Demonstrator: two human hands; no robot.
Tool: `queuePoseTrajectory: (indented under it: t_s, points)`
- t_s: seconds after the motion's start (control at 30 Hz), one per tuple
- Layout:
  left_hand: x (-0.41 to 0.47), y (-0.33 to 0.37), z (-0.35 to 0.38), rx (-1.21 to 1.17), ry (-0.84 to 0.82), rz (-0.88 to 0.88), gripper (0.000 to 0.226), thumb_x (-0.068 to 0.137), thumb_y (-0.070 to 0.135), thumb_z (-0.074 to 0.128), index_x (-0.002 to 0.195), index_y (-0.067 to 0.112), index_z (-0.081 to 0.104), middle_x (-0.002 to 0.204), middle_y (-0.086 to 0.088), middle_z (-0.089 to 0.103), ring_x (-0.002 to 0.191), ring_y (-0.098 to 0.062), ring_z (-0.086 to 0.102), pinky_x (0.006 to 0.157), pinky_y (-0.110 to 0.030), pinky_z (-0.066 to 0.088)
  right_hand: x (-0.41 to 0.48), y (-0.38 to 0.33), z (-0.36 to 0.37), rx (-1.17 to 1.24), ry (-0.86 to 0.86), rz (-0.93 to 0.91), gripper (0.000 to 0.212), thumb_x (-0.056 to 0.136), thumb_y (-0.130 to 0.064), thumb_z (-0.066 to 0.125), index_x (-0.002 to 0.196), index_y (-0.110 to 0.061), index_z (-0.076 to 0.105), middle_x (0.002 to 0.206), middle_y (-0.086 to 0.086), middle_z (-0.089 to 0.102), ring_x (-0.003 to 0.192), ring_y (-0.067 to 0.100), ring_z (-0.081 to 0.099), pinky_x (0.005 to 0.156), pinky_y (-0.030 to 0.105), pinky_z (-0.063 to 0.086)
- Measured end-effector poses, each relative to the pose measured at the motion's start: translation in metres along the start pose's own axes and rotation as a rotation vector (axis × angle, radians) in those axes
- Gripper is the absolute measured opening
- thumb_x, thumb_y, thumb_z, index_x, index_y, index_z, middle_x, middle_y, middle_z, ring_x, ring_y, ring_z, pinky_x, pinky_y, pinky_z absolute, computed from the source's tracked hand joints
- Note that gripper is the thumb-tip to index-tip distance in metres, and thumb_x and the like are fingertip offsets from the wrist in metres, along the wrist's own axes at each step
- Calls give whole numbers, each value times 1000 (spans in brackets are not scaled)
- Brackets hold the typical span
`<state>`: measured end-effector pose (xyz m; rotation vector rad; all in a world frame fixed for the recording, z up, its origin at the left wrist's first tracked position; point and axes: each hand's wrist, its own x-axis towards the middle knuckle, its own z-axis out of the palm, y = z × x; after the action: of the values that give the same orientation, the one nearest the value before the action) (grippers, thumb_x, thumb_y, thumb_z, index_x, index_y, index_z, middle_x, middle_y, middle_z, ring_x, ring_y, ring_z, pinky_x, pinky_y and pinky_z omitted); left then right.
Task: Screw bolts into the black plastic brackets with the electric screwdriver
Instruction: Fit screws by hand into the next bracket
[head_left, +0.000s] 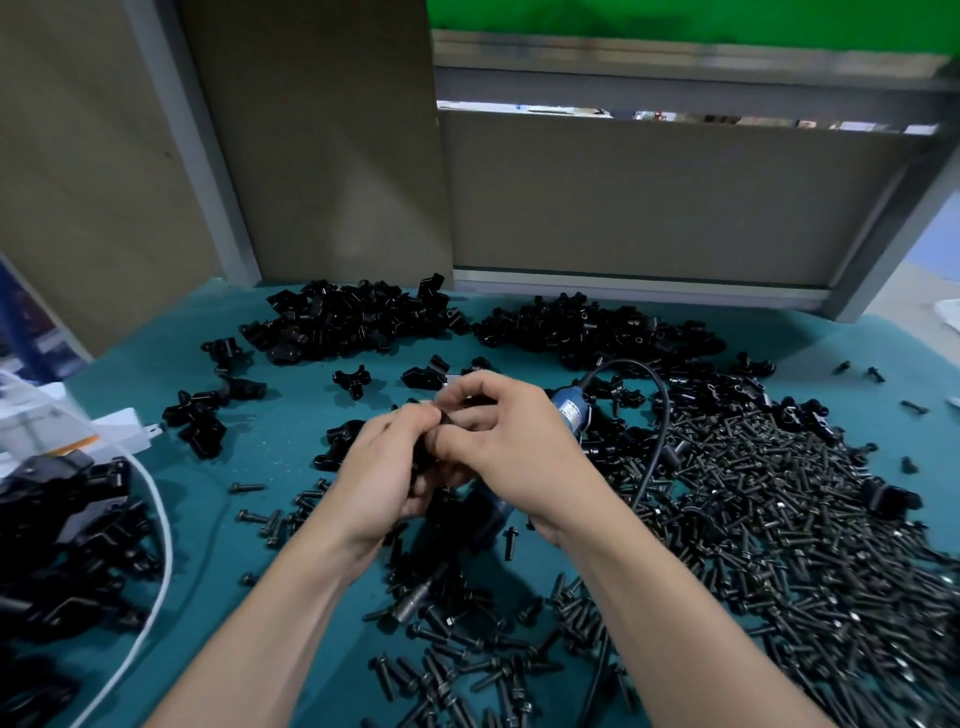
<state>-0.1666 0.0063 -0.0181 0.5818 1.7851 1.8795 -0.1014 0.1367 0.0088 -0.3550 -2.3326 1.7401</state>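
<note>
The left hand (387, 470) and right hand (501, 436) both pinched one black bracket (423, 457), mostly hidden. One screwdriver (570, 410) lay half covered among countless bolts (779, 519).

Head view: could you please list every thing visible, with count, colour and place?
table: one, teal, under everything
brackets: many, black, piles far centre, far right, near left
bolts: many, dark, heap at right, some scattered centre
electric screwdriver: one, blue, lying beneath both grips
cord: one, black, looping from the screwdriver's end
cable: one, white, curving at left
cardboard panels: several, brown, behind table
held bracket: one, black, between both grips
left grip: one, bare hand, holds held bracket
right grip: one, bare hand, holds held bracket
</note>
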Motion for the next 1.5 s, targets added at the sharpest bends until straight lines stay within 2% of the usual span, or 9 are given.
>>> queuePoseTrajectory:
  t_s: [0.1, 0.3, 0.43, 0.57, 0.67, 0.93, 1.17, 1.27, 1.5]
  points:
    - [-8, -8, -2, -2, 78, -27, 34, 86, 47, 49, 80, 25, 74, 65, 5, 51, 48, -6, 38, 39, -19, 28, 0, 4, 4, -21, -17, 36, 14, 83, -16, 84, 93, -18, 75, 79, 2, 79, 73, 23, 76, 85, 53, 62]
    - [-23, -20, -10, -59, 93, -51, 47, 89, 68, 45, 87, 33, 76, 58, 10, 48, 46, -5, 36, 38, -19, 25, -6, 3, 14, -202, -78, 36, 20, 78, -29, 88, 93, -26, 75, 85, -4, 78, 72, 14, 75, 79, 40, 64]
    - [-26, -22, -15, 118, 187, -6, 47, 86, 74, 44, 98, 38, 71, 70, 16, 63, 57, 1, 55, 48, -16, 38, -5, 6, 15, -127, -42, 59, 24, 73, -25, 92, 91, -23, 76, 82, -3, 79, 74, 18, 77, 79, 46, 64]
    - [-28, -18, -22, -7, 64, 43, 26, 93, 47, 68, 117, 41, 73, 102, 12, 77, 75, 6, 63, 50, -15, 43, -3, 14, 18, -9, 34, 70, 19, 76, -20, 90, 91, -21, 78, 79, 1, 79, 74, 21, 78, 80, 51, 64]
    - [-26, -18, -21, -215, 90, 5, 33, 82, 32, 71, 114, 32, 80, 102, 3, 78, 69, 2, 59, 47, -15, 40, -2, 18, 21, 49, 32, 79, 20, 74, -18, 88, 91, -22, 79, 81, 1, 80, 76, 22, 79, 83, 52, 64]
    - [-21, -28, -32, -229, 68, 15, 43, 67, 42, 82, 109, 35, 81, 106, 3, 80, 76, 0, 69, 59, -16, 53, -2, 22, 22, 4, -12, 82, 23, 78, -16, 90, 96, -24, 78, 86, -2, 80, 79, 20, 78, 83, 48, 64]
    - [-14, -30, -38, -238, 287, 31, 25, 70, 32, 78, 94, 33, 85, 90, 7, 78, 57, -2, 54, 56, -17, 55, -5, 16, 24, -421, 19, -3, 35, 81, -24, 83, 112, -33, 68, 100, -13, 74, 88, 6, 71, 81, 27, 59]
    - [-11, -30, -44, -266, 400, 41, 14, 79, 27, 77, 90, 28, 85, 87, 6, 74, 58, -5, 50, 56, -17, 55, -11, 14, 32, -824, -71, -78, 17, 90, -27, 74, 104, -26, 64, 93, -4, 68, 84, 22, 66, 70, 31, 54]
    - [-6, -36, -46, -193, 476, 47, 20, 94, 14, 73, 89, 31, 83, 84, 8, 70, 58, -5, 48, 55, -17, 54, -16, 16, 51, -1112, -190, -196, 15, 93, -20, 64, 93, -19, 50, 105, 6, 60, 90, 25, 47, 78, 34, 31]
